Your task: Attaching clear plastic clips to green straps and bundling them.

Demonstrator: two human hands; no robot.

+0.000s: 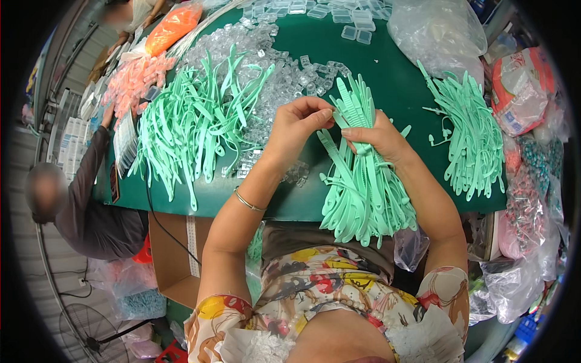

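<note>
Over the dark green table (393, 72), my left hand (299, 121) pinches the top end of a mint-green plastic strap (331, 148) with fingertips closed on it. My right hand (375, 136) grips the same strap just to the right, thumb on top. Under both hands lies a thick bundle of the same green straps (366, 193), hanging over the table's near edge. A tangled heap of loose green straps (193, 121) lies to the left, and another pile of straps (469, 136) lies at the right. Small clear plastic clips (275, 66) are scattered behind my hands.
Orange-pink straps (136, 81) and an orange bag (172, 27) lie at the far left. A seated person in a grey sleeve (91, 181) reaches onto the left edge. Clear bags (439, 30) and packed goods (520, 91) crowd the right. A cardboard box (175, 254) stands below the table.
</note>
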